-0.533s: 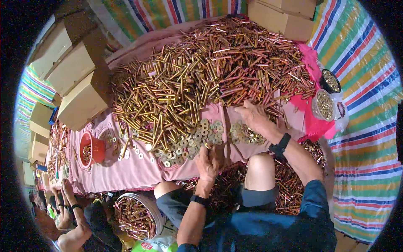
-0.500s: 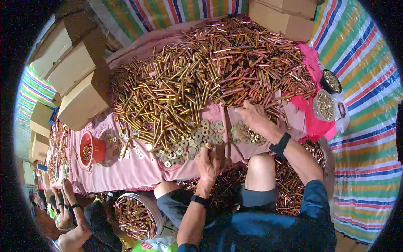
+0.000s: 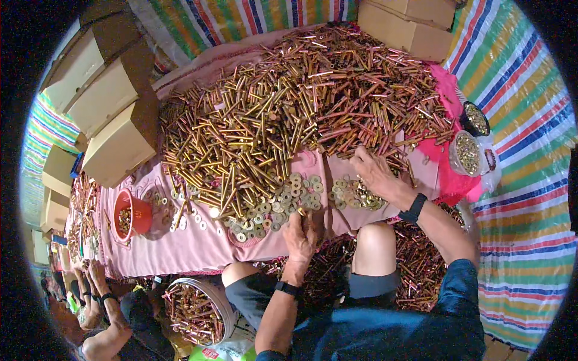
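A large heap of long gold and copper-coloured bolts (image 3: pixel 253 120) covers most of the pink cloth (image 3: pixel 180 249). Closed near the cloth's front edge, my left hand (image 3: pixel 301 233) holds a gold-coloured bolt (image 3: pixel 301 212), only its end showing between thumb and finger. Flat round washers (image 3: pixel 274 210) lie just beyond that hand. My right hand (image 3: pixel 376 173) is at the near edge of the heap with fingers curled together; what they grip, if anything, is hidden. Below its palm lies a small pile of nuts (image 3: pixel 368 198), beside more washers (image 3: pixel 342 191).
An orange-red basket (image 3: pixel 139 215) of small metal parts stands at left, near stacked cartons (image 3: pixel 120 144). Clear tub (image 3: pixel 466 153) and black bowl (image 3: pixel 475 118) hold small parts at right. A bucket of bolts (image 3: pixel 198 310) sits below; another person's hands (image 3: pixel 93 277) work far left.
My right hand has shifted slightly right and its fingers have drawn in. My left hand stays nearly in place, still holding the bolt. The other person's hands have moved a little.
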Demonstrator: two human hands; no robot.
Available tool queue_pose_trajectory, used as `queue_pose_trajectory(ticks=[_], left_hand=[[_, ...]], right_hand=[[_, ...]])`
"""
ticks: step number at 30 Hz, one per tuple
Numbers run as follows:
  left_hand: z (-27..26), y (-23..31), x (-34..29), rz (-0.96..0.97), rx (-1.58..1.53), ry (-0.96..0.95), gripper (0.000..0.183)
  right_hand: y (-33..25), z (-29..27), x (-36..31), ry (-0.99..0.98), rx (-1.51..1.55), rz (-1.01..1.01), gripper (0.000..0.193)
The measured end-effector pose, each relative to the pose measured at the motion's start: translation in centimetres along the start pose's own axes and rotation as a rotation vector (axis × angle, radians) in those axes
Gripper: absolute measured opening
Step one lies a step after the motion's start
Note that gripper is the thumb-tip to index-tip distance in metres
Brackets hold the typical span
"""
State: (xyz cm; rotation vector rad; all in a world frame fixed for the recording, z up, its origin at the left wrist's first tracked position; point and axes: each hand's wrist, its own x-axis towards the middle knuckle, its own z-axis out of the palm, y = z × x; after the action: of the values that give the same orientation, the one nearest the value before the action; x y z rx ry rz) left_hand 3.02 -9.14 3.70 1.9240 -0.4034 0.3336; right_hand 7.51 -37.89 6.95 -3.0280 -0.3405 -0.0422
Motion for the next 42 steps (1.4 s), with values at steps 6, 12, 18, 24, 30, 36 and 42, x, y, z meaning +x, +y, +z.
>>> queue_pose_trajectory(ticks=[6, 12, 18, 24, 30, 36, 42], left_hand=[[-0.5, 1.2, 0.3, -0.007, -0.008, 0.003, 0.005], [-0.6, -0.6, -0.1, 0.047, -0.055, -0.022, 0.009], [-0.2, -1.5, -0.6, -0.011, -0.054, -0.044, 0.017], [-0.3, -0.4, -0.4, -0.035, -0.082, -0.082, 0.013], [0.1, -0.7, -0.9, -0.088, -0.092, -0.052, 0.028], [-0.4, -1.0, -0.5, -0.058, -0.006, -0.013, 0.024], [-0.2, 0.8, -0.1, -0.102, -0.1, 0.064, 0.011]], right_hand=[[-2.2, -2.2, 1.2, 0.485, 0.772, 0.278, 0.024], [-9.7, -6.1, 0.9, 0.495, 1.298, 0.202, 0.017], [-14.0, -5.8, 0.8, 0.399, 1.154, 0.113, 0.017], [-15.5, -7.8, 0.5, 0.519, 0.703, -0.24, 0.02], [-14.9, -6.1, -0.4, 0.288, 0.61, -0.369, 0.018], [-10.6, -4.1, -1.9, 0.375, 0.534, -0.026, 0.015], [-3.1, -3.1, -2.8, 0.34, 0.428, 0.32, 0.016]])
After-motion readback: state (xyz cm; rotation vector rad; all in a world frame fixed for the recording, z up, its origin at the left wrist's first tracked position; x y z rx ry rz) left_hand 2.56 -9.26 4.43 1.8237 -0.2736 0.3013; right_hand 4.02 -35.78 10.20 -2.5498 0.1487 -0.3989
